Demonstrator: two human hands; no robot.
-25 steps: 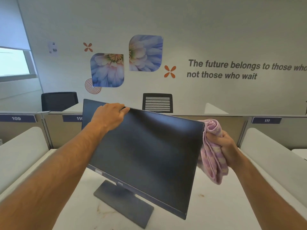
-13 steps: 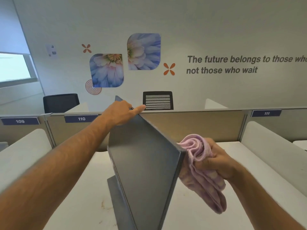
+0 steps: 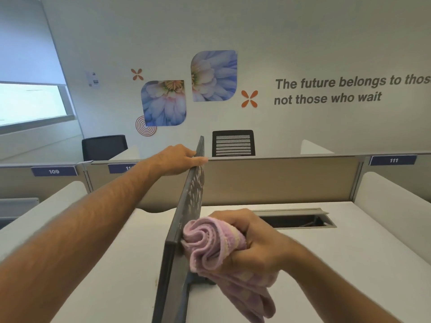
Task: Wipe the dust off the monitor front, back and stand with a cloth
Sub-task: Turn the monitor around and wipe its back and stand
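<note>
— Where's the monitor [image 3: 186, 217]?
— On the white table [image 3: 349, 252], turned edge-on to the camera. The left hand [image 3: 173, 160] grips its top edge, fingers curled over it.
— And the cloth [image 3: 214, 248]?
— Pink, bunched in the right hand [image 3: 254, 243] — fingers closed tight around it — pressed against the monitor's back near the close corner, its loose end hanging down.

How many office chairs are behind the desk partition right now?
2. One solid dark chair sits back left, past the left hand; one slatted-back chair stands just right of the monitor top. Others may be hidden below the partition.
</note>
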